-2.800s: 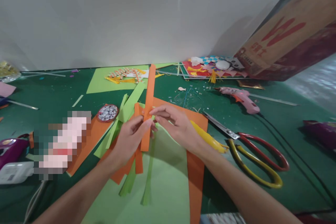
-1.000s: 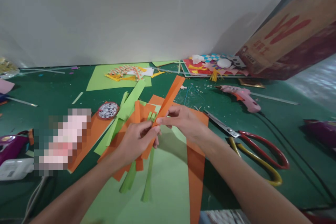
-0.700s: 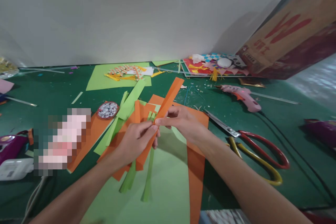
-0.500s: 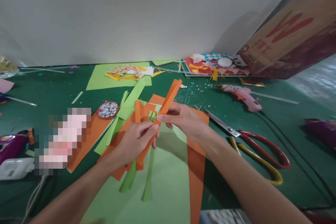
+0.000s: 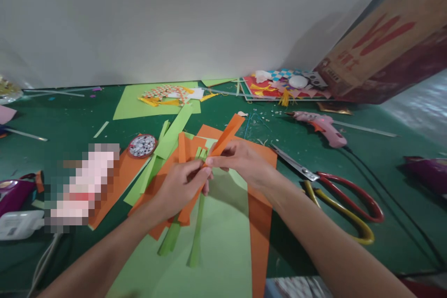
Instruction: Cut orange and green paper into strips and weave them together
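Both my hands pinch one folded orange paper strip (image 5: 228, 135) in the middle of the view. My left hand (image 5: 186, 177) is closed on its lower part, thumb on top. Just above, my right hand (image 5: 240, 160) holds it with thumb and fingers, and the upper end sticks out up and to the right. Narrow green paper strips (image 5: 198, 237) run beneath my left hand, partly hidden by it. More orange strips lie to its left. Below the hands is a large light green sheet (image 5: 216, 260) on top of an orange sheet (image 5: 260, 237).
To the right are scissors (image 5: 316, 177) with red and yellow handles and a pink glue gun (image 5: 324, 126) with a cord. A round container of googly eyes (image 5: 142, 145) sits left of the strips. A paper bag (image 5: 380, 51) stands at the back right.
The upper end of the orange strip has tipped lower and further right. My right hand has shifted slightly; my left keeps its pinch.
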`<action>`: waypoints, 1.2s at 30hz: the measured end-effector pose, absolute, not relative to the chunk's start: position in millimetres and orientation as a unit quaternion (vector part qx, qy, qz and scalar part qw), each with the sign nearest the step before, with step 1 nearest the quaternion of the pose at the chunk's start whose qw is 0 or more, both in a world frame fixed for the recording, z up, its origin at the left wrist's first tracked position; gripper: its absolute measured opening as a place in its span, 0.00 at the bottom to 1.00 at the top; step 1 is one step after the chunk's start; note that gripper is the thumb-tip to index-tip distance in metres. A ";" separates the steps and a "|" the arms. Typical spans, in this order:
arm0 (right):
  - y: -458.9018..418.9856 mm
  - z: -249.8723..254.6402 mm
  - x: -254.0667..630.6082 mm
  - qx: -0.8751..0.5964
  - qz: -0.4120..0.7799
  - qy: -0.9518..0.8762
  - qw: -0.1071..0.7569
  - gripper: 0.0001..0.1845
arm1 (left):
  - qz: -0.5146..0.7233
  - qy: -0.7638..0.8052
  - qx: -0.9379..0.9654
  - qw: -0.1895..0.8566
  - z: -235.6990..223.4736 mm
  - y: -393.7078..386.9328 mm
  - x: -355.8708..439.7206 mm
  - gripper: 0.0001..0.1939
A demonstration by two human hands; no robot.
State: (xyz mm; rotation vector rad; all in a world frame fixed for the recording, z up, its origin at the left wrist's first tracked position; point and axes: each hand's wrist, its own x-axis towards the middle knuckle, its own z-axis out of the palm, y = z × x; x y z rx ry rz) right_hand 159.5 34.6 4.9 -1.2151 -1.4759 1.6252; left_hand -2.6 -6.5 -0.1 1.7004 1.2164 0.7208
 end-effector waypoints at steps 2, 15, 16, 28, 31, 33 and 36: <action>34.3 3.4 159.1 -0.466 0.612 -0.557 0.313 0.20 | 0.294 0.487 0.696 0.437 0.0 -6.1 -2.3 0.11; 33.4 5.4 160.6 -0.442 0.604 -0.595 0.295 0.19 | 0.268 0.497 0.682 0.464 5.0 -7.1 -3.1 0.13; 34.5 5.9 162.0 -0.443 0.600 -0.598 0.294 0.18 | 0.267 0.498 0.682 0.465 5.7 -7.1 -3.3 0.13; 33.3 6.7 162.0 -0.452 0.615 -0.577 0.290 0.19 | 0.279 0.501 0.650 0.499 3.6 -6.8 -2.2 0.12; 32.2 6.9 161.2 -0.440 0.620 -0.581 0.290 0.19 | 0.281 0.493 0.652 0.502 5.2 -6.3 -1.7 0.12; 32.3 6.7 161.1 -0.446 0.615 -0.583 0.288 0.18 | 0.277 0.490 0.653 0.507 6.4 -6.2 -1.7 0.13; 32.5 6.1 160.4 -0.464 0.605 -0.580 0.287 0.18 | 0.272 0.493 0.657 0.502 6.5 -6.6 -2.0 0.13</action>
